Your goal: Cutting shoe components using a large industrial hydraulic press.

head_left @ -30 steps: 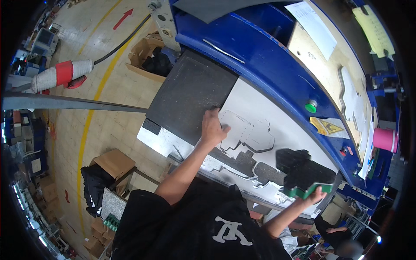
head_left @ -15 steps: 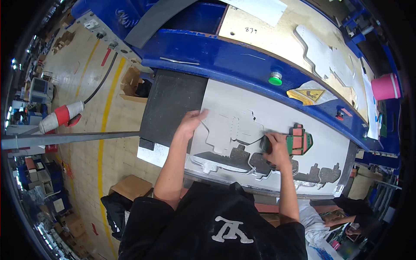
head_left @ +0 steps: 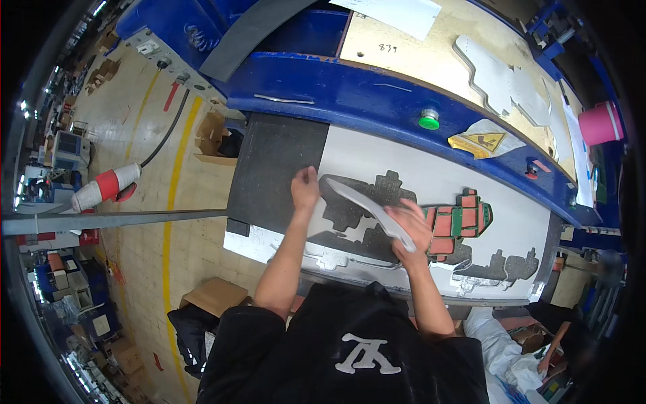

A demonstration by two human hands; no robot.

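Note:
A thin pale cut-out piece (head_left: 367, 206) is lifted off the light grey sheet (head_left: 356, 149) and seen nearly edge-on. My right hand (head_left: 410, 227), slightly blurred, grips its right end. My left hand (head_left: 305, 190) is just beyond its other end, over the border between sheet and black board; its fingers are curled together and I see nothing in them. Below the piece, dark openings (head_left: 350, 214) in the sheet show the black surface underneath. A green-edged cutting die (head_left: 459, 219) with red foam pads lies on the sheet, right of my right hand.
Behind the sheet runs a blue machine beam (head_left: 363, 94) with a green button (head_left: 428, 120). On the wooden board above lie white cut-outs (head_left: 494, 77); a pink bucket (head_left: 599, 124) stands at far right. A grey bar (head_left: 134, 219) extends left. Another person's arm (head_left: 555, 347) shows at lower right.
The pale piece has come up out of the sheet, baring dark openings. My right hand now grips it, away from the die; my left hand has come off the sheet's edge.

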